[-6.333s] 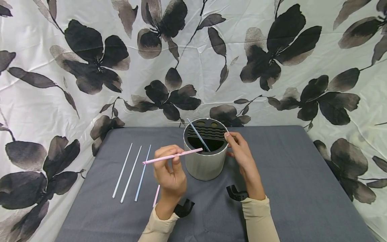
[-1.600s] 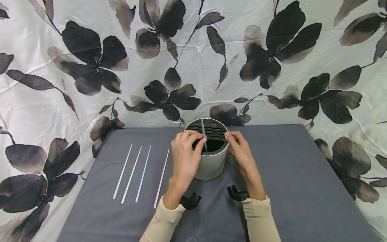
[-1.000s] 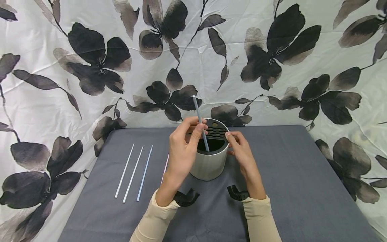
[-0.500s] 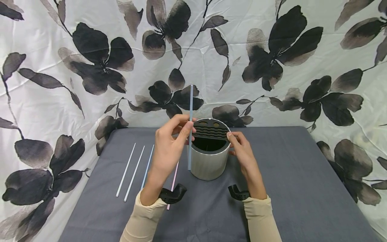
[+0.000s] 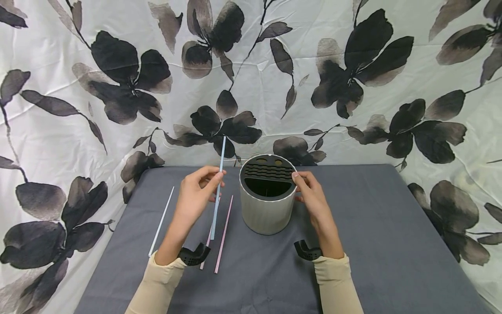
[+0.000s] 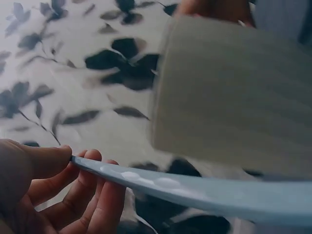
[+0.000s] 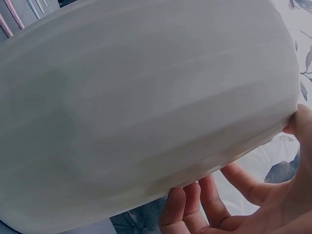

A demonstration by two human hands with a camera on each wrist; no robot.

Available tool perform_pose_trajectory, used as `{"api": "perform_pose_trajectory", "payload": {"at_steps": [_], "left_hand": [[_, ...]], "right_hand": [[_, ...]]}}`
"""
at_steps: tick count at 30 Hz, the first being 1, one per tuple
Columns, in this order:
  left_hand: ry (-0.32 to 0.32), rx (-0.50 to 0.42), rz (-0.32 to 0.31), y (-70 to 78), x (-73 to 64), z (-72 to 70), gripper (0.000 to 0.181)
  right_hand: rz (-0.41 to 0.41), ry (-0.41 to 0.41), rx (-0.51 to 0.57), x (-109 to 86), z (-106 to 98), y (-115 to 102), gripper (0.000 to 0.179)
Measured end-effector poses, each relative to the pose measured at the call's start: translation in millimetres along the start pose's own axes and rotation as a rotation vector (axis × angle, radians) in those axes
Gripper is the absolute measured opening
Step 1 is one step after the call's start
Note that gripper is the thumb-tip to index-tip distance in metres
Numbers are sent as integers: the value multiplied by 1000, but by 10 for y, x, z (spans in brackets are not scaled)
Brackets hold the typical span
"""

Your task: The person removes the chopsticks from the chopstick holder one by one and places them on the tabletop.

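Note:
My left hand (image 5: 196, 192) pinches a thin light blue straw-like stick (image 5: 215, 216) between thumb and fingers, left of the holder. The stick stands nearly upright, leaning a little to the right at its top. In the left wrist view, the stick (image 6: 195, 190) runs from the fingertips to the right edge. A round pale grey holder (image 5: 266, 216) has a black top with a half-round opening, wavy slots and round holes. My right hand (image 5: 315, 198) grips its rim at the right, thumb on the edge. In the right wrist view its fingers (image 7: 212, 200) touch the wall.
Two pink sticks (image 5: 224, 235) lie side by side on the grey cloth (image 5: 376, 235), left of the holder. A white stick (image 5: 161, 221) lies farther left. My left forearm covers part of the cloth. A floral curtain (image 5: 274, 87) hangs behind the table.
My left hand has drawn the blue stick out of the holder's opening and carried it left and down. The pink stick held earlier now lies beside the other. My right hand stays on the rim.

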State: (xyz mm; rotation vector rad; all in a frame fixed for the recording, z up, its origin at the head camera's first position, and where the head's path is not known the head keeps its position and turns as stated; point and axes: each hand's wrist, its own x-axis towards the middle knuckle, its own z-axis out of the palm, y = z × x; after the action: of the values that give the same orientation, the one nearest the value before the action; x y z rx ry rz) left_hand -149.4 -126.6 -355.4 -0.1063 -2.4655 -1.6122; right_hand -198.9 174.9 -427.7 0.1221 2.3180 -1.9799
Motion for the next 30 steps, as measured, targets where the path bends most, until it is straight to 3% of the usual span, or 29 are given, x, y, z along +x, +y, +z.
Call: {"api": "perform_pose_trajectory", "payload": {"at_steps": [5,10,15,22,30], "left_hand": [[-43,20,-95,-362,29,-109,29],[-71,25,-232,-735,24,-156,30],[-59,113,-313,-1105,-8,-148,31],[-11,257,-303,-1480,-74,-50,25],[19,457,-211,-1639,-96,37,20]], "right_hand": [[0,1,-4,15,-2,28,54],[-1,4,-15,9,-9,32,55],[-2,4,-12,7,3,36,54],[6,9,-16,7,5,30,53],[2,9,-10,11,9,11,52]]}}
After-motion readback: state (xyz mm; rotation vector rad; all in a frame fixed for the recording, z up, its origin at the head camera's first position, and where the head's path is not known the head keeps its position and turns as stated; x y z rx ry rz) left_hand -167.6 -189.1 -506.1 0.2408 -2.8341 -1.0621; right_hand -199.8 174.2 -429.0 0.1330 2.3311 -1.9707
